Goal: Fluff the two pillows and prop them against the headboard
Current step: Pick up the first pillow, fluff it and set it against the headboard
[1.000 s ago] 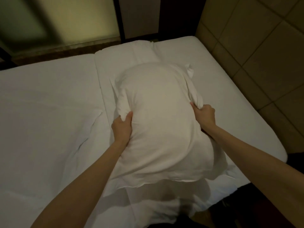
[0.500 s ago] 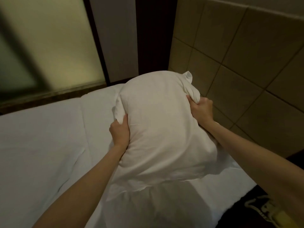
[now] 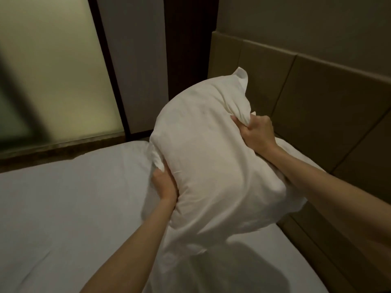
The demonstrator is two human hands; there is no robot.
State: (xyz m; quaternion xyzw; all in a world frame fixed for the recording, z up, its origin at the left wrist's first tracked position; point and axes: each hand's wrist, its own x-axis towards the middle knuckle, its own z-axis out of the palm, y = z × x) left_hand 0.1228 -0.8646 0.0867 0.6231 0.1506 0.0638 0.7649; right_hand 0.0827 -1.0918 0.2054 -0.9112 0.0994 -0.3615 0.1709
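A plump white pillow (image 3: 213,161) is held up above the bed, tilted with its top corner toward the padded tan headboard (image 3: 330,96) on the right. My left hand (image 3: 165,185) grips its left edge, bunching the case. My right hand (image 3: 258,134) clutches its upper right edge near the headboard. A second white pillow (image 3: 296,149) seems to lie behind my right forearm against the headboard, mostly hidden.
The bed's white sheet (image 3: 69,208) spreads out to the left and below the pillow. A frosted glass panel (image 3: 57,70) with a dark frame stands at the far side of the bed. A dark gap lies between the panel and the headboard.
The pillow has been lifted off the bed and swung right toward the headboard, both hands keeping their grip. The view has turned up and to the right.
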